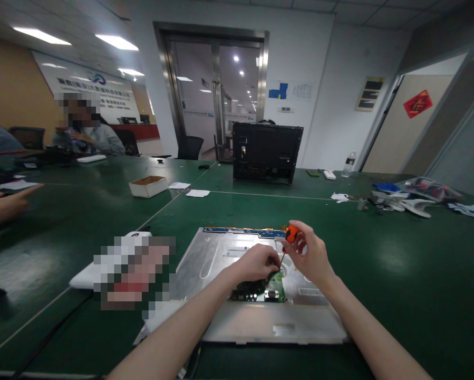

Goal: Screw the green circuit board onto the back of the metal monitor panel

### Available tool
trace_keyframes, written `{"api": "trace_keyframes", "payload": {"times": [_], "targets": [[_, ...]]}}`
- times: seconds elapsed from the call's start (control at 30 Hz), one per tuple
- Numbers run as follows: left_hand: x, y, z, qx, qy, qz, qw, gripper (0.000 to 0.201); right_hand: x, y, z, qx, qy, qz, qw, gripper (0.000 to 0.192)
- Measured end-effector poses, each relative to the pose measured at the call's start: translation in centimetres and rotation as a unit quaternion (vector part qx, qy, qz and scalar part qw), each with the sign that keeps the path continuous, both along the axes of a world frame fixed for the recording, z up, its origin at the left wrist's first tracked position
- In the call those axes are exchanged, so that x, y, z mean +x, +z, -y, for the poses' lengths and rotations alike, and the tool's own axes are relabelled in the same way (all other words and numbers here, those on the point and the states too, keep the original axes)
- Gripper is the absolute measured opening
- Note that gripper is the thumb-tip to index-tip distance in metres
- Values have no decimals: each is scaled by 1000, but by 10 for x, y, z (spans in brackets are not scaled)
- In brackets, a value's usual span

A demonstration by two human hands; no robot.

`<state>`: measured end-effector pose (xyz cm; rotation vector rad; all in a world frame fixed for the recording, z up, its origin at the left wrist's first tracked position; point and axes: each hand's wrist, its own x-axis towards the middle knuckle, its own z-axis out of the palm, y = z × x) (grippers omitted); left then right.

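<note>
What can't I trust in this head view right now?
- Screwdriver tip: hidden behind the left hand; the screw does not show.
- Circuit board: mostly covered by the left hand.
- Shaft: too thin to tell its tilt; right hand wraps the handle.
- Object left of the metal panel: pixelated.

My right grip [310, 253] holds a screwdriver [291, 234] with an orange and black handle over a green circuit board [275, 289] set in a silver-grey metal panel [221, 253]. The table [398, 264] is dark green with thin pale lines. Toward its far edge stand a black monitor casing [267, 152] and a white box [148, 186] with a brown inside.
</note>
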<state>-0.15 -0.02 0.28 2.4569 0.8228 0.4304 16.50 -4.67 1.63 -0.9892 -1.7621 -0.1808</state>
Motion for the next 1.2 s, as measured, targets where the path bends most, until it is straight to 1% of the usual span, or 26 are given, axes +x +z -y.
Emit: {"api": "trace_keyframes", "payload": {"times": [0.2, 0.4, 0.53, 0.8, 0.93, 1.0, 1.07, 1.1, 1.17, 1.2], "targets": [[0, -1, -1, 0, 0, 4, 1000, 16, 0, 0, 1, -3, -4, 0, 1000, 37], [0, -2, -1, -1, 0, 6, 1000, 18, -1, 3, 5, -28, 10, 7, 1000, 42], [0, -2, 0, 0, -1, 7, 1000, 19, -1, 3, 5, -23, 21, 7, 999, 41], [0, -2, 0, 3, 0, 10, 1000, 19, -1, 3, 2, 8, 1, 12, 1000, 40], [0, -1, -1, 3, -2, 9, 1000, 20, 2, -1, 0, 7, -16, 20, 1000, 35], [1, 0, 0, 3, -2, 9, 1000, 21, 5, 1, 0, 1, -33, 25, 999, 33], [1, 0, 1, 2, -1, 9, 1000, 21, 7, 8, 0, -18, -52, 46, 997, 32], [1, 1, 1, 2, 0, 10, 1000, 21, 7, 15, 1, -34, -63, 66, 995, 31], [1, 1, 2, 1, 2, 10, 1000, 21, 5, 35, 1, -69, -93, 128, 985, 29], [1, 1, 2, 1, 2, 9, 1000, 21, 3, 47, 1, -90, -115, 165, 975, 30]]}}
